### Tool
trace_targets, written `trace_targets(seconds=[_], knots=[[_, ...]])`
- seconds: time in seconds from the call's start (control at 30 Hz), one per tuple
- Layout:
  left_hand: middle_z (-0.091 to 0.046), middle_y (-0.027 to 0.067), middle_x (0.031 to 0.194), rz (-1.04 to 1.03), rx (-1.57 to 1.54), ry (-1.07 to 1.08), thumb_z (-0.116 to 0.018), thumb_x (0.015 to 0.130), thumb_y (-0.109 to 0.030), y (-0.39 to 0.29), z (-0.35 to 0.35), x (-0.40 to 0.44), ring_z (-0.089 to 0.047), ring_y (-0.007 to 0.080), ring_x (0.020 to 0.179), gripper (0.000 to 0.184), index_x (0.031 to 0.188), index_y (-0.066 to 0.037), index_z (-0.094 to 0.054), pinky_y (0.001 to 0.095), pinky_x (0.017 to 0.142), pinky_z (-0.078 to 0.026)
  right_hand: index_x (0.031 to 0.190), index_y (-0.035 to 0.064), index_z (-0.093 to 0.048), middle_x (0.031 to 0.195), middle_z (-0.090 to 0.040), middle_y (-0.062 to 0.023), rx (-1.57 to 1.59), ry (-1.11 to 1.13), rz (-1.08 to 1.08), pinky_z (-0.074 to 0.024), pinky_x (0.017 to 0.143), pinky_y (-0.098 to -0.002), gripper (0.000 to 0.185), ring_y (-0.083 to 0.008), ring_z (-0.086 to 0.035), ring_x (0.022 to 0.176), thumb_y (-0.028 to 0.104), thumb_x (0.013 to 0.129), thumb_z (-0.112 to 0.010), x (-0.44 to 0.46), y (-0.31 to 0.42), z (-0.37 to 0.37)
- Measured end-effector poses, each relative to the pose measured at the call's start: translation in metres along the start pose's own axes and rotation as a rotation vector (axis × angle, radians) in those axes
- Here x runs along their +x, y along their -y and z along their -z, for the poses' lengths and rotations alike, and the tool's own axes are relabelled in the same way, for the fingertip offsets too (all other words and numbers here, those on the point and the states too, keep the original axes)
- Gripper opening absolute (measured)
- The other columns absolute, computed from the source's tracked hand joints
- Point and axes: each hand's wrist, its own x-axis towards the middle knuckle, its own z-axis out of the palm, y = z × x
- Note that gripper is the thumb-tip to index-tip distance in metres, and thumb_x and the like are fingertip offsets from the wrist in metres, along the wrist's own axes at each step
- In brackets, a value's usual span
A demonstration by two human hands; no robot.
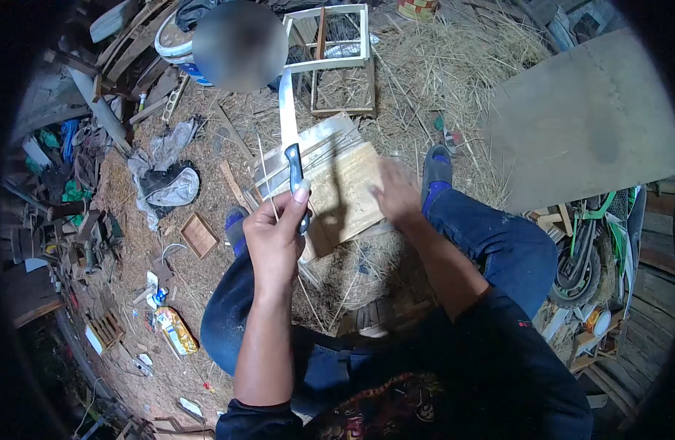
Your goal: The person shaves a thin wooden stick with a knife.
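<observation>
Okay, my left hand [275,224] grips thin pale stick [266,170] plus black-handled steel knife [292,149], probably light, stiff, safest by its handle [295,174]; right hand [398,192] spread.

There is one knife [292,148] and one thin stick [267,171]. I count one yellow wood board [353,194] and one big grey board [587,125], so that makes two boards. There are two shoes [438,166], one for each foot. I can see one little wooden tray [199,235], one blue and white bucket [174,53], one yellow packet [175,330] and one wheel [578,282]. The bits of straw [462,55] are too many to count
</observation>
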Motion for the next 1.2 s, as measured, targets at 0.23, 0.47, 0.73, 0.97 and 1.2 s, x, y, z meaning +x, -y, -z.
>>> trace_targets(seconds=[0.23,0.47,0.73,0.97,1.2], knots=[[-0.061,-0.0046,0.070,0.046,-0.023,-0.042,-0.074,0.093,-0.026,0.009,0.002,0.009,-0.045,0.0019,0.053,0.024,0.095,-0.002,-0.074,0.0203,0.047,-0.030,0.127,0.0024,-0.063,0.132,-0.058,-0.0248,0.346,-0.055,-0.374,-0.0434,0.105,-0.0464,0.038,-0.0417,-0.055,0.123,0.019,0.092,-0.061,0.089,-0.064,-0.012],[-0.061,-0.0054,0.071,0.059,-0.009,-0.056,-0.072,0.094,-0.022,0.008,0.003,0.015,-0.046,0.0018,0.057,0.019,0.095,-0.003,-0.074,0.0204,0.051,-0.031,0.127,0.0074,-0.063,0.126,-0.062,-0.0202,0.500,0.128,-0.027,-0.0444,0.105,-0.0435,0.041,-0.0398,-0.057,0.121,0.010,0.086,-0.064,0.173,-0.079,-0.044],[-0.061,-0.0013,0.072,0.061,-0.086,-0.121,-0.071,0.095,-0.022,0.006,0.019,0.024,-0.051,0.0068,0.055,0.022,0.099,0.000,-0.072,0.0223,0.050,-0.038,0.102,0.0152,-0.070,0.103,-0.065,-0.0068,0.183,0.409,0.314,-0.0489,0.093,-0.0425,0.029,-0.0287,-0.057,0.113,0.033,0.080,-0.078,0.191,-0.021,-0.011],[-0.064,-0.0027,0.072,0.029,-0.143,-0.144,-0.075,0.092,-0.020,0.005,0.018,0.023,-0.049,0.0020,0.056,0.018,0.093,-0.003,-0.074,0.0198,0.049,-0.032,0.088,0.0142,-0.072,0.097,-0.067,-0.0065,0.266,0.417,0.242,-0.0485,0.089,-0.0438,0.021,-0.0298,-0.060,0.105,0.030,0.077,-0.080,0.199,-0.021,-0.033],[-0.065,-0.0009,0.074,0.035,-0.112,-0.168,-0.075,0.093,-0.021,0.007,0.021,0.026,-0.052,0.0042,0.060,0.020,0.096,-0.001,-0.074,0.0204,0.054,-0.037,0.078,0.0113,-0.071,0.094,-0.067,-0.0056,0.344,0.389,0.321,-0.0484,0.087,-0.0431,0.020,-0.0295,-0.060,0.102,0.029,0.076,-0.080,0.223,-0.010,-0.023]])
